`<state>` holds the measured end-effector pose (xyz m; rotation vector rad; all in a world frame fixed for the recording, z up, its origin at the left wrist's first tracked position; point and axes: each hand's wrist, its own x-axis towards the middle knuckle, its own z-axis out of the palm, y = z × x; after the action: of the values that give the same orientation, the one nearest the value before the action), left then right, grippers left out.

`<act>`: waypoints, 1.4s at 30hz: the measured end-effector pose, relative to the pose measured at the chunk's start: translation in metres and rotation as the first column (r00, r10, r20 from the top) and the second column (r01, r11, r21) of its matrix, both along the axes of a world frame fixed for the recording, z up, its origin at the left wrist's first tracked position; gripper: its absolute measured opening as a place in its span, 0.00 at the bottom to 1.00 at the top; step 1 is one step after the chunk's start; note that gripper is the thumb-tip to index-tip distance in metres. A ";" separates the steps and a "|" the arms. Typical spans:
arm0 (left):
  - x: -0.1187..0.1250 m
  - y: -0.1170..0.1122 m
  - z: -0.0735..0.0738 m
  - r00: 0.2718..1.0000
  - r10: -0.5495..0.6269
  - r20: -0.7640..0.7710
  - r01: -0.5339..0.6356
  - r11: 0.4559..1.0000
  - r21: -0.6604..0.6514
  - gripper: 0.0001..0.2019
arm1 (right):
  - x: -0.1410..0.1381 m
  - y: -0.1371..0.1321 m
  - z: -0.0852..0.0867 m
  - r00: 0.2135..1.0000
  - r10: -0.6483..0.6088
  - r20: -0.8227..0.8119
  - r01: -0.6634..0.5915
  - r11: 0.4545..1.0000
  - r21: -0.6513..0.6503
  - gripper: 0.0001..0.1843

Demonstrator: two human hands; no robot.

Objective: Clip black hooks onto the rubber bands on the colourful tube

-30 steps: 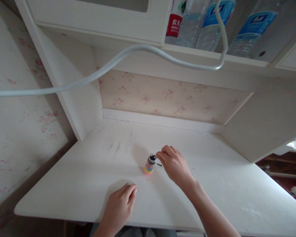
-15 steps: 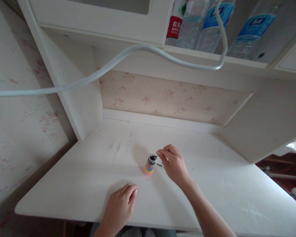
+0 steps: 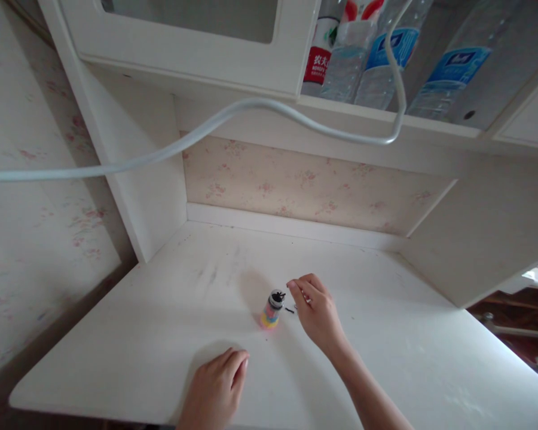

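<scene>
A small clear jar [image 3: 270,310] stands on the white desktop with pink, blue and yellow contents. Short black strands [image 3: 278,296] fill its mouth, some poking out over the rim. Just right of the mouth, my right hand [image 3: 314,307] is raised with thumb and forefinger pinched together; whatever is between the tips is too small to make out. On the desk between the jar and that hand lies a short black piece [image 3: 289,310]. My left hand [image 3: 219,379] rests on the desk in front of the jar, its fingers curled closed, with nothing visible in it.
The white desktop [image 3: 161,334] meets side panels and a papered back. Overhead, an open shelf holds several plastic bottles [image 3: 392,51]. A pale cable [image 3: 251,103] hangs across the view, high above the desk. A cabinet door [image 3: 183,48] is at upper left.
The view has tilted up a little, so the desk sits lower. My right hand's pinch stays close beside the jar's mouth. My left hand has hardly moved on the desk.
</scene>
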<state>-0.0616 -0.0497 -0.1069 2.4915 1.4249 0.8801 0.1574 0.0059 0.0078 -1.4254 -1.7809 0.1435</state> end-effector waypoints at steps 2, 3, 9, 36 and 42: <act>0.000 0.001 -0.004 1.000 -0.012 -0.006 0.012 1.000 0.024 0.10 | 0.001 -0.006 0.001 0.999 -0.017 0.037 0.017 1.000 -0.014 0.19; 0.000 0.002 -0.006 1.000 -0.019 -0.012 0.019 0.999 0.028 0.10 | 0.001 -0.009 0.001 0.997 -0.019 0.074 0.021 1.000 -0.023 0.19; -0.001 0.004 -0.009 0.998 -0.038 -0.041 0.040 0.998 0.048 0.09 | -0.006 -0.022 -0.004 0.956 -0.018 0.292 0.034 0.998 -0.048 0.14; 0.002 0.001 -0.004 0.999 -0.003 -0.052 0.008 0.996 0.093 0.10 | -0.011 -0.016 -0.004 0.956 0.013 0.294 0.004 0.998 -0.060 0.12; 0.003 0.001 -0.005 0.997 -0.006 -0.077 0.012 0.997 0.081 0.11 | -0.020 -0.013 -0.001 0.945 0.034 0.324 0.007 0.992 -0.124 0.08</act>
<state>-0.0589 -0.0485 -0.1116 2.6164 1.4275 0.8663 0.1376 -0.0075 0.0067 -1.5977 -2.0810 0.0245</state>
